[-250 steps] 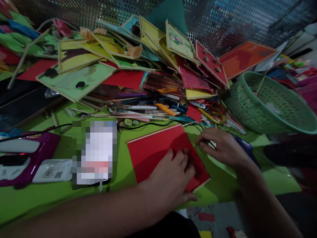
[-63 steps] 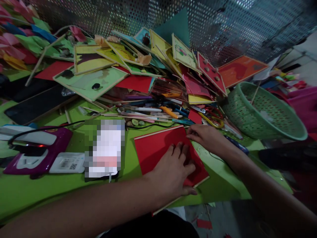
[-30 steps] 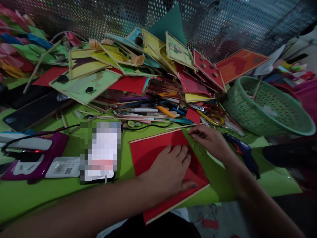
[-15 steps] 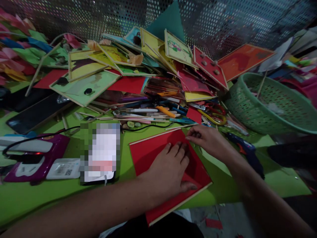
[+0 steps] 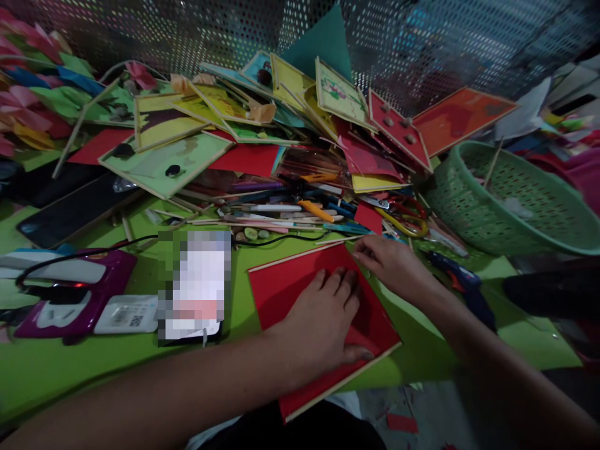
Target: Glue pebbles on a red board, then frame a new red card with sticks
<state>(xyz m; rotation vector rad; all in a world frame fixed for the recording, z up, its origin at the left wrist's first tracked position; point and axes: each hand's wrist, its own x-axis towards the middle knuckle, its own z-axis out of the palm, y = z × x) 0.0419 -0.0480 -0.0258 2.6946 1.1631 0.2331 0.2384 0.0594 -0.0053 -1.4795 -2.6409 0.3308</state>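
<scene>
My left hand (image 5: 323, 319) lies flat with fingers spread on a red sheet (image 5: 276, 294), its thumb near the lower right part. Pale thin wooden sticks run along the sheet's far edge and its near edge. At the sheet's far right corner, my right hand (image 5: 387, 256) has its fingers curled and pressed together; whatever they hold, if anything, is hidden. The sheet rests on the green tabletop (image 5: 229, 369), its near corner reaching past the table's front edge.
A blue glue gun (image 5: 462, 281) lies right of my right hand, below a green basket (image 5: 510, 219). Scissors (image 5: 403, 215), pens and sticks are heaped beyond the sheet, before stick-framed coloured cards (image 5: 173, 162). Left are a blurred-out phone (image 5: 199, 281) and a purple power strip (image 5: 112, 281).
The view has shifted slightly. Both hands keep nearly the same place on the red sheet, with only a small change in the right fingers.
</scene>
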